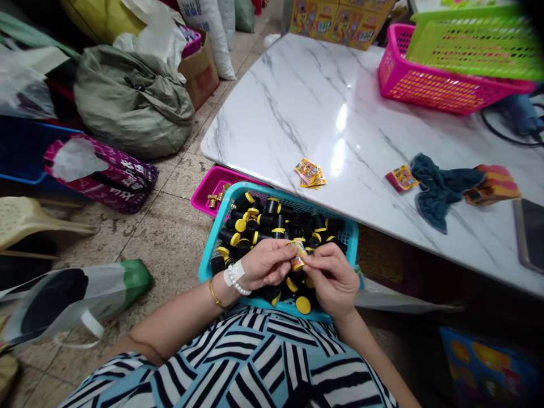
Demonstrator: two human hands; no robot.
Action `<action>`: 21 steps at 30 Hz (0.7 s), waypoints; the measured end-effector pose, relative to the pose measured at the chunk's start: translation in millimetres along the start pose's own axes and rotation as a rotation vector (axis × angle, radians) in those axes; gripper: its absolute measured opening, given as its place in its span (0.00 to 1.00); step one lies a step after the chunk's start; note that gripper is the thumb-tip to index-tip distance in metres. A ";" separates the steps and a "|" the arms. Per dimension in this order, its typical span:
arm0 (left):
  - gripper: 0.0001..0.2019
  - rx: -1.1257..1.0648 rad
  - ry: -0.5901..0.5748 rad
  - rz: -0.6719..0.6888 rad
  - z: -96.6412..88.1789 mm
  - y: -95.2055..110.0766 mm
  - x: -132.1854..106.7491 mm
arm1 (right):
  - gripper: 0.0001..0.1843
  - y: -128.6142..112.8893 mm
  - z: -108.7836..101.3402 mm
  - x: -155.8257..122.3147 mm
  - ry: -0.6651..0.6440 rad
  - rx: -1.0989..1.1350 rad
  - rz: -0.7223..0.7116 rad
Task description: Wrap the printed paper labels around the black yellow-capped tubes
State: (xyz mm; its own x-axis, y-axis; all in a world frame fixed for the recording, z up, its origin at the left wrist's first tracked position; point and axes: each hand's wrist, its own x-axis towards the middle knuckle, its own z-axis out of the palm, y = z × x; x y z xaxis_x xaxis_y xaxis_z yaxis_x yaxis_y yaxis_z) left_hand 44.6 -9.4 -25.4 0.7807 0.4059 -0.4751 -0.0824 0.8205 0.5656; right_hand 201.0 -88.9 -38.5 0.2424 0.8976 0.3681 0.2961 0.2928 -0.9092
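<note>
Between my two hands is a small bottle (299, 254) with a yellow, colourful label around it. My left hand (268, 262) pinches it from the left, thumb on the label. From the right, the fingertips of my right hand (335, 279) close on its lower side. Below both hands, a turquoise basket (205, 258) is filled with several black bottles (229, 236) with yellow caps. On the table edge beyond the basket lies a loose pile of colourful labels (311, 173). A thicker stack of labels (402, 179) sits farther right.
A pink basket (199, 190) with several labelled bottles (212, 200) is behind the turquoise one. The marble-pattern table (297, 102) bears a pink and green basket pair (425, 93), a dark cloth (440, 187), a phone (531, 232) and printed boxes (335, 22). Bags (131, 102) cover the left floor.
</note>
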 end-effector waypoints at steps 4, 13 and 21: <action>0.23 0.001 0.055 0.001 -0.1 0.0 1.1 | 0.13 1.2 0.3 -0.4 -0.069 -0.047 -0.009; 0.22 0.082 0.021 0.015 1.2 0.6 -10.5 | 0.21 3.1 2.2 -3.4 -0.143 0.040 0.038; 0.17 0.500 0.857 0.754 -96.7 107.1 -39.8 | 0.20 2.8 -21.2 -10.4 -0.012 -0.001 0.198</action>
State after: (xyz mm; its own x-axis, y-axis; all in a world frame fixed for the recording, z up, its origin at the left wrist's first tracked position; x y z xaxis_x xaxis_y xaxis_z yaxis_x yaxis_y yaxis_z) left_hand -55.1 101.2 -11.1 -0.0293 0.9945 -0.1009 0.0572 0.1025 0.9931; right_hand 218.8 -104.4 -40.8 0.2850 0.9416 0.1795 0.2446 0.1096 -0.9634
